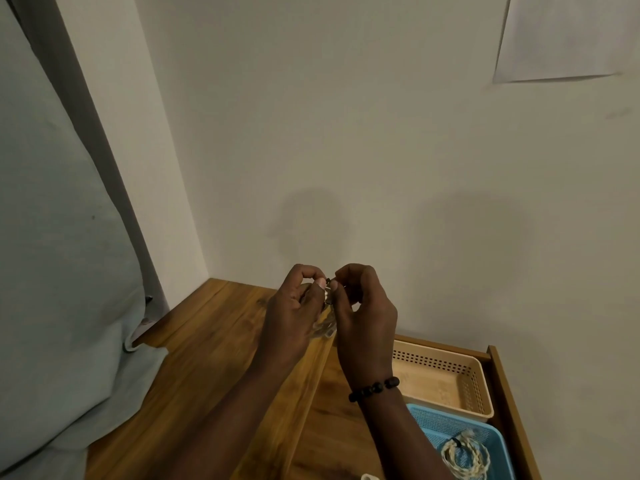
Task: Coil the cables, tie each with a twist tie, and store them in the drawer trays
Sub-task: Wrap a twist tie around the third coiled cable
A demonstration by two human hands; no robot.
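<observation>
Above the wooden top, my left hand grips a small pale coiled cable, mostly hidden behind my fingers. My right hand, with a dark bead bracelet at the wrist, pinches a thin dark twist tie at the top of the coil, fingertips meeting those of the left hand. In the open drawer at the lower right stand a beige perforated tray and a blue tray. A coiled white cable with a dark tie lies in the blue tray.
The wooden top runs into a corner of white walls. A pale grey-green fabric hangs at the left and drapes over the top's edge. The drawer's wooden side runs along the right. A sheet of paper hangs on the wall.
</observation>
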